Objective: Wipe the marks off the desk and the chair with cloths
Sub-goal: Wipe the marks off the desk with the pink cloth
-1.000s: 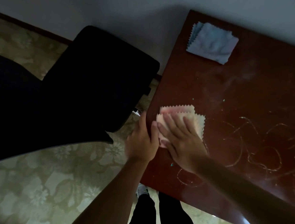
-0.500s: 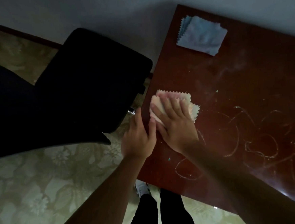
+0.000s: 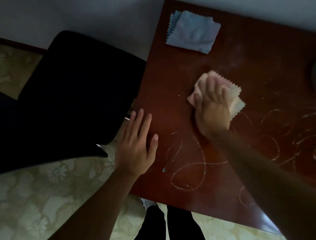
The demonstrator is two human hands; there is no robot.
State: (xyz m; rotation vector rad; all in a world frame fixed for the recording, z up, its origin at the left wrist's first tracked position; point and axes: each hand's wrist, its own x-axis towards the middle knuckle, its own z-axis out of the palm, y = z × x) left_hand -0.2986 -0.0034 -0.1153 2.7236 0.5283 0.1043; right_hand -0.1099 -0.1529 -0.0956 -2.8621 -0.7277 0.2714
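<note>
- the right hand [image 3: 212, 110] lies palm down on a pink cloth [image 3: 233, 98] on the dark red tabletop [image 3: 169, 84]; its grip is flat, fingers straight and close together, pressing the cloth down. the hand is a little blurred.
- the cloth's zigzag edges stick out past the fingertips and to the right of the hand.
- pale looping scribble marks [image 3: 187, 166] cover the tabletop just below the right wrist and run off to its right.
- the left hand [image 3: 136, 146] rests flat on the tabletop's left edge, well left of the right hand; its grip is spread, fingers straight, holding nothing.
- a folded blue cloth [image 3: 193, 32] lies beyond the right hand's fingertips, near the tabletop's far corner by the wall.
- a black chair [image 3: 66, 100] stands just left of the left hand, beside the tabletop.
- under both forearms are a pale floral floor [image 3: 46, 204] and the person's dark trouser legs [image 3: 167, 230].
</note>
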